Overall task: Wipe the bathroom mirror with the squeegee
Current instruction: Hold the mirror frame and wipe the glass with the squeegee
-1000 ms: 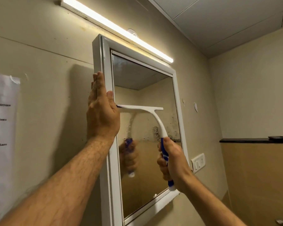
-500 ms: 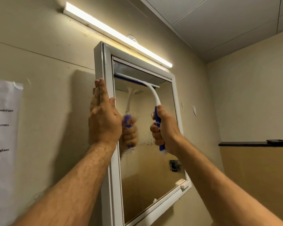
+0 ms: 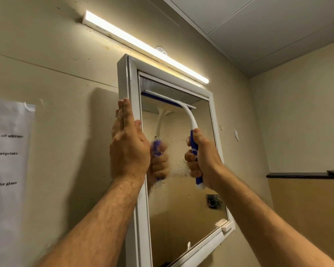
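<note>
A white-framed bathroom mirror [image 3: 189, 218] hangs on the beige wall, its glass hazy with smears and droplets. My right hand [image 3: 202, 160] grips the blue handle of a white squeegee [image 3: 183, 112]. The squeegee's blade lies across the glass near the top edge, on the left part. My left hand [image 3: 127, 147] rests flat with straight fingers against the mirror's left frame rail. The glass reflects the squeegee and the hand holding it.
A lit tube light [image 3: 143, 45] runs above the mirror. A paper notice [image 3: 8, 170] is stuck on the wall at left. A dark ledge [image 3: 301, 175] juts from the right wall, with a dark object on it.
My right hand has carried the squeegee from the mirror's middle up to its top edge. My left hand has stayed on the left frame.
</note>
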`<state>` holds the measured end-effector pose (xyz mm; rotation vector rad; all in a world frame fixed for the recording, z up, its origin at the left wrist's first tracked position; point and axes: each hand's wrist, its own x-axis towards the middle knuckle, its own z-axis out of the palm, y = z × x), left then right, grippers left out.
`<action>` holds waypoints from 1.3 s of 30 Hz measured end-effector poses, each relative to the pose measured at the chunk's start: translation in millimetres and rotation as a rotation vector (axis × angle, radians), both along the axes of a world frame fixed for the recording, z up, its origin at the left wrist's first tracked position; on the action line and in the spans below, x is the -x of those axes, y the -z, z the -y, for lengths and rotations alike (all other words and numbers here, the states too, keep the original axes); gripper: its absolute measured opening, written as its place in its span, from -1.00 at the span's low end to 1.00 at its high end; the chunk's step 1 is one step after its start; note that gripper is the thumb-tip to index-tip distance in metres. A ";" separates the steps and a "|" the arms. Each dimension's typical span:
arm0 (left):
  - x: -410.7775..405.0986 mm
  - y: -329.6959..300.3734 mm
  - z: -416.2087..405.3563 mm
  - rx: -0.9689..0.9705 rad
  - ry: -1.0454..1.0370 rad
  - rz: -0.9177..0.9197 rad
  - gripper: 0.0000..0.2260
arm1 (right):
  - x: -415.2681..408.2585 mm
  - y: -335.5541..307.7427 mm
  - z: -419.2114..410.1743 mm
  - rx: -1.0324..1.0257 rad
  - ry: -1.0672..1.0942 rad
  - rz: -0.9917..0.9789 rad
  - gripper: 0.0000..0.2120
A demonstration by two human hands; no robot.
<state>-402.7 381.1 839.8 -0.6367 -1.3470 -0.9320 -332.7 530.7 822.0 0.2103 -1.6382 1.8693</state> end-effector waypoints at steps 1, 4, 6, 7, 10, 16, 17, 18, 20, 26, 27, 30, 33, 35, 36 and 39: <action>-0.5 0.0 0.1 -0.001 -0.002 -0.001 -0.53 | -1.3 4.0 -0.8 0.002 0.001 0.005 -0.59; -1.8 0.9 -0.7 -0.008 -0.002 0.007 -0.53 | -7.0 -6.9 -3.5 -0.018 0.010 -0.009 -0.59; -1.6 1.6 -1.3 -0.012 -0.003 0.010 -0.52 | -9.1 -26.0 -3.0 -0.023 -0.002 -0.026 -0.61; -1.3 1.8 -1.3 -0.011 -0.001 0.007 -0.52 | -9.0 -34.4 -1.4 -0.022 -0.010 -0.034 -0.61; 0.6 1.7 -0.9 -0.010 0.006 0.005 -0.52 | -3.3 -35.4 3.4 -0.024 -0.005 -0.039 -0.60; -0.9 1.7 -0.7 -0.008 0.023 0.000 -0.55 | 1.4 55.2 -2.1 -0.040 0.053 -0.008 -0.55; -1.7 1.6 -1.0 -0.010 0.026 0.001 -0.55 | -1.0 71.0 -4.2 -0.046 0.068 0.004 -0.55; -2.1 1.4 -1.0 -0.014 0.028 0.000 -0.55 | -4.3 82.8 -6.3 -0.054 0.077 0.015 -0.55; -2.8 1.2 -0.7 -0.031 0.036 -0.002 -0.56 | -10.8 89.6 -12.1 -0.085 0.088 0.027 -0.55; -0.5 1.1 2.2 -0.074 0.149 0.048 -0.60 | -14.9 50.5 -7.2 -0.013 0.013 0.048 -0.57; -0.4 1.7 2.5 -0.074 0.162 0.061 -0.60 | -13.9 53.4 -4.3 -0.013 0.009 0.055 -0.57; -1.9 5.3 2.7 -0.084 0.178 0.065 -0.61 | -14.9 84.6 1.8 -0.054 0.043 0.054 -0.57; -4.6 6.6 3.4 -0.117 0.202 0.064 -0.62 | -18.4 113.0 -1.3 -0.074 0.051 0.068 -0.57; -5.5 7.5 3.2 -0.131 0.209 0.075 -0.63 | -21.9 110.6 -5.4 -0.075 0.059 0.075 -0.57; -5.6 7.7 3.0 -0.135 0.204 0.081 -0.64 | -22.8 103.1 -6.9 -0.073 0.062 0.073 -0.58; -5.0 7.9 2.8 -0.147 0.192 0.128 -0.65 | -20.1 73.3 -6.0 -0.036 0.060 0.061 -0.59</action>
